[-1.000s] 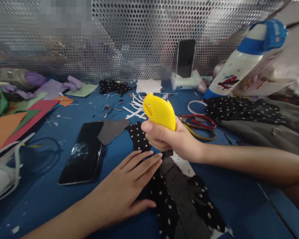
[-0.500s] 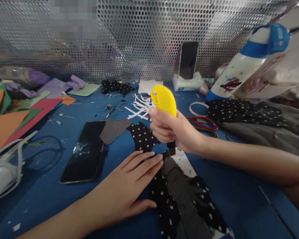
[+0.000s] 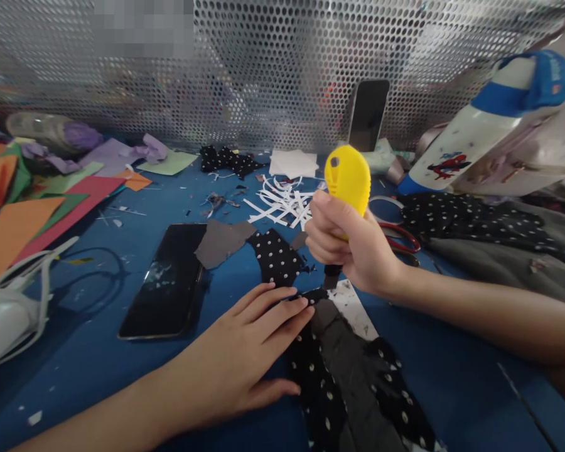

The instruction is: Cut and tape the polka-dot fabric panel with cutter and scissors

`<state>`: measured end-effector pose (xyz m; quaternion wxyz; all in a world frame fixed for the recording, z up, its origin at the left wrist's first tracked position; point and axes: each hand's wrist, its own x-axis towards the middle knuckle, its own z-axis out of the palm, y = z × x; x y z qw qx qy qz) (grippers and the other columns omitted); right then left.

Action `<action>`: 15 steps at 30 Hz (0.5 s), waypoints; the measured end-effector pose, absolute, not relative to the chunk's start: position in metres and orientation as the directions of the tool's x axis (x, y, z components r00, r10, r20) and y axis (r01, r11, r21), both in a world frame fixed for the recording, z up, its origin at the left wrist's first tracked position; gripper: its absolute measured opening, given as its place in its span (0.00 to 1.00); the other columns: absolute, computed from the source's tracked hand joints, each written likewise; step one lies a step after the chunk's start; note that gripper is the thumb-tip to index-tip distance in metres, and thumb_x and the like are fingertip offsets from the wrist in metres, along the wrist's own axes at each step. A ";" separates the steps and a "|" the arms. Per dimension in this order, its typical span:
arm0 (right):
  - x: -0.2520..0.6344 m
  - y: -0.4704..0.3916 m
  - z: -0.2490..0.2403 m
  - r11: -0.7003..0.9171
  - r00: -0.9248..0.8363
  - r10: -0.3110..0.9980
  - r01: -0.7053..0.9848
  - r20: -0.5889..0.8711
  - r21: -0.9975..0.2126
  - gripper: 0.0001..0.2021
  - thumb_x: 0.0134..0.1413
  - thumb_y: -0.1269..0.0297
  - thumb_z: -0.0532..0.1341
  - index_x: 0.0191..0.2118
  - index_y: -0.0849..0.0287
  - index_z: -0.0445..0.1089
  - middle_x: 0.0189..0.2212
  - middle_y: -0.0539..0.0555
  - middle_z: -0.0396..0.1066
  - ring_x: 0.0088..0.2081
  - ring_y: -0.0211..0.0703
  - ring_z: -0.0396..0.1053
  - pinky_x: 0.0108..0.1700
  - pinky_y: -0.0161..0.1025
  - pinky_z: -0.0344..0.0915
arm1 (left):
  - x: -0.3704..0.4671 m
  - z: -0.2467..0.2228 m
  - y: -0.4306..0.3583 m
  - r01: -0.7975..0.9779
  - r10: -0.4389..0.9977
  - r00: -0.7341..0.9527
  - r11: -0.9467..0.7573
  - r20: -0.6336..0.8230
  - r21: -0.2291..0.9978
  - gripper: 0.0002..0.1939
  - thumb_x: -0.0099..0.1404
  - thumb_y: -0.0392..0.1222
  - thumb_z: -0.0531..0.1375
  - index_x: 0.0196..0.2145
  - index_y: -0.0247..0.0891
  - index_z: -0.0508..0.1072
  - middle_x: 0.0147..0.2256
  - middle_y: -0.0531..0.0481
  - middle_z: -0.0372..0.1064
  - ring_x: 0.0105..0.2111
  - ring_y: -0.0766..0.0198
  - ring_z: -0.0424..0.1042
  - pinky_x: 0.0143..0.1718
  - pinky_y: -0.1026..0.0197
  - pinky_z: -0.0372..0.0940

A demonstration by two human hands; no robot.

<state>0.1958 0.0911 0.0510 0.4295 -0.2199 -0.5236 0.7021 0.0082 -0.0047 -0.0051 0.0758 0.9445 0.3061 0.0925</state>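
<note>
Closed in a fist, my right hand (image 3: 358,251) holds a yellow-handled tool (image 3: 351,176) upright. Its rounded yellow end sticks out above the thumb, and a short dark tip points down below the fist; its exact kind is unclear. That tip is near the top edge of a white card (image 3: 355,311). Pieces of dotted black fabric (image 3: 322,376) and a dark grey strip (image 3: 348,361) cover much of the card. My left hand (image 3: 245,351) lies flat with fingers stretched, fingertips on the fabric's upper left edge. Just beyond it is a loose dotted scrap (image 3: 275,254).
A black phone (image 3: 167,282) lies at left beside a grey scrap (image 3: 223,242). White paper strips (image 3: 282,204), red-handled scissors (image 3: 400,235) and a tilted water bottle (image 3: 468,138) are further back. Coloured paper (image 3: 70,210) and a white corded device (image 3: 4,326) are at left; perforated metal (image 3: 263,63) stands behind.
My right hand and the yellow tool have shifted slightly right and lifted a little from the card's top edge. My left hand stays on the fabric. The whole view has shifted slightly.
</note>
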 end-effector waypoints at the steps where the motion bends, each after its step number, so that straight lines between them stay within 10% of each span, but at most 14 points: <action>1: 0.196 0.092 0.052 -0.077 -0.535 0.834 -0.363 0.139 -0.929 0.27 0.59 0.55 0.65 0.19 0.57 0.48 0.13 0.39 0.41 0.14 0.26 0.38 0.15 0.32 0.35 | 0.008 -0.005 -0.004 0.563 0.591 0.797 -0.802 0.126 0.201 0.42 0.65 0.58 0.62 0.67 0.33 0.54 0.64 0.42 0.58 0.65 0.48 0.52 0.68 0.43 0.50; 15: 0.196 0.097 0.046 -0.078 -0.587 0.795 -0.349 0.153 -0.934 0.26 0.58 0.54 0.66 0.19 0.57 0.50 0.13 0.39 0.42 0.14 0.26 0.39 0.15 0.31 0.37 | 0.003 -0.005 -0.006 0.568 0.631 0.755 -0.766 0.179 0.301 0.40 0.64 0.60 0.61 0.64 0.33 0.58 0.60 0.35 0.57 0.63 0.43 0.56 0.62 0.39 0.61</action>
